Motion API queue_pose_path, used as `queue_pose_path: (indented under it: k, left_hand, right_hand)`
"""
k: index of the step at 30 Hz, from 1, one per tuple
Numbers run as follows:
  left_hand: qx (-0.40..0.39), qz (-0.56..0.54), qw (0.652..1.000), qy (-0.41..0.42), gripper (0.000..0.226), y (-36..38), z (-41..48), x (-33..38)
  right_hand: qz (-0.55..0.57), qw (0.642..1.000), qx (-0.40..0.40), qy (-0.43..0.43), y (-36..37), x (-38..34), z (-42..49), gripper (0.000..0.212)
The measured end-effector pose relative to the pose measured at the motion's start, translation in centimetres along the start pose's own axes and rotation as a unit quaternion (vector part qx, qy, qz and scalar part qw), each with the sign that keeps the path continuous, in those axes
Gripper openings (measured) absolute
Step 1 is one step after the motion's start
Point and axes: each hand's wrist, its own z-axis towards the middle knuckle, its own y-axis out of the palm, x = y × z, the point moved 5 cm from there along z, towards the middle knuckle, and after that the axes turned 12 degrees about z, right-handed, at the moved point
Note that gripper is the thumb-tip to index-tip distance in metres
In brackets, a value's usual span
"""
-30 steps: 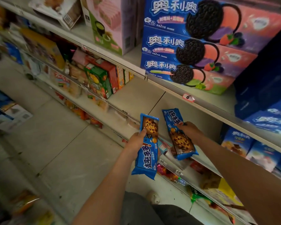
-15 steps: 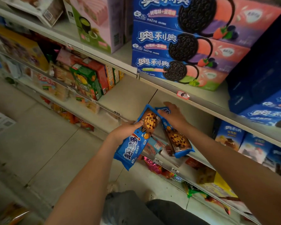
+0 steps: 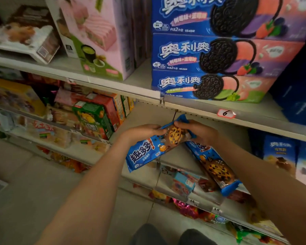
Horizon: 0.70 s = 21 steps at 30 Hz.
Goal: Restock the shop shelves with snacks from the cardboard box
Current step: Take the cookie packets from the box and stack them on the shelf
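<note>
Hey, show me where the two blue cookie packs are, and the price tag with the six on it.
left cookie pack (image 3: 145, 153): head view, on the white lettering of the blue wrapper.
right cookie pack (image 3: 217, 171): head view, on the printed cookie picture.
price tag (image 3: 226, 113): head view, on the handwritten 6.

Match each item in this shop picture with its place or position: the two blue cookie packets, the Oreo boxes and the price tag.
Items:
1 left cookie packet
2 right cookie packet
3 Oreo boxes
4 price tag marked 6

Places:
A on the shelf edge
B stacked flat, one on another
C on top, slanting down to the left
D partly underneath, slanting down to the right

Pairs: 1-C, 2-D, 3-B, 4-A
</note>
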Motion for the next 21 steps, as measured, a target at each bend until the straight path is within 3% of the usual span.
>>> queue_pose_path:
  k: [2, 6, 9, 11, 13, 16, 21]
  left_hand:
    - [0.064, 0.092, 0.993, 0.034, 0.041, -1.1, 1.5, 0.7]
    - [0.233, 0.271, 0.932, 0.062, 0.041, -3.1, 3.8, 0.9]
    - [0.421, 0.259, 0.869, 0.004, 0.050, -4.7, 4.1, -1.0]
    - [0.487, 0.174, 0.853, -0.065, 0.058, -5.0, 3.9, -2.9]
    - [0.467, 0.044, 0.878, -0.101, 0.062, -4.9, 4.8, -4.6]
    - [0.400, -0.097, 0.909, -0.066, 0.054, -5.0, 7.2, -5.5]
    - [0.350, -0.128, 0.928, -0.017, 0.022, -5.2, 9.0, -4.2]
  right_hand:
    - [0.017, 0.999, 0.039, -0.030, -0.9, 0.1, 0.8, 0.024]
    - [0.056, 0.986, 0.139, -0.080, -2.8, 0.7, 2.0, 0.032]
    - [0.102, 0.969, 0.190, -0.118, -3.7, 0.6, 2.6, 0.033]
    - [0.122, 0.959, 0.216, -0.135, -4.1, 0.5, 3.0, 0.030]
    - [0.138, 0.951, 0.235, -0.146, -4.2, 0.1, 3.4, 0.024]
    - [0.141, 0.944, 0.250, -0.162, -4.1, -0.5, 4.5, 0.023]
    - [0.054, 0.938, 0.296, -0.173, -5.5, -0.8, 6.1, 0.045]
